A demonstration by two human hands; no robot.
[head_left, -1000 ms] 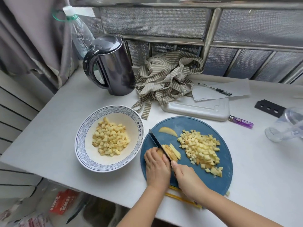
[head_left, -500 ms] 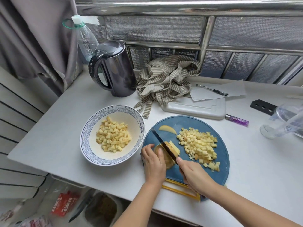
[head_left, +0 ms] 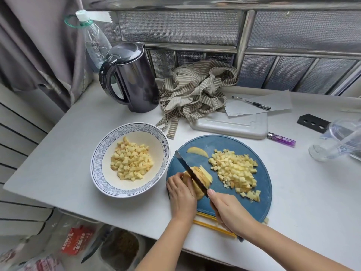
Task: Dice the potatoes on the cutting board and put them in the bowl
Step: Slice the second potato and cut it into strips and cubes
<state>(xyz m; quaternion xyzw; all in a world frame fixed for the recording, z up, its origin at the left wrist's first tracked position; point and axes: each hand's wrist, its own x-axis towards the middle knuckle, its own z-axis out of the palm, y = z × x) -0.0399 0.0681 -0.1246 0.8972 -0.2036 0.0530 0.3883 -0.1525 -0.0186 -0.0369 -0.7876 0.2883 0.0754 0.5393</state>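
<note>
From the head view, a round blue cutting board (head_left: 224,142) lies on the white worktop (head_left: 68,153), with a patterned bowl (head_left: 97,169) just beside it on the left. On the board's near-left part sits the potato (head_left: 196,187), a partly sliced piece. The left hand (head_left: 182,196) holds it from the left with curled fingers (head_left: 175,178) pressed against it.

The right hand (head_left: 230,212) is wrapped around the handle of the knife (head_left: 190,171), one fingertip up at the heel of the blade. The knife's long axis runs diagonally. The handle is at the near right, and the tip points away from the person and leftward, towards the gap between board and bowl. The blade sits across the potato, and cut slices (head_left: 207,176) lean off its right side.

To the right of those, a heap of diced potato (head_left: 236,171) covers the middle of the board. One curved slice (head_left: 197,151) lies alone near the far edge. More dice (head_left: 130,161) fill the bottom of the bowl.

Behind the bowl stands a dark kettle (head_left: 132,81) with a plastic bottle (head_left: 95,42) at its back, and a striped cloth (head_left: 195,89) is bunched next to it. A white tray (head_left: 230,124) lies just beyond the board (a purple lighter (head_left: 282,139) is at its right end). A pen (head_left: 252,102) rests on paper (head_left: 273,104).
</note>
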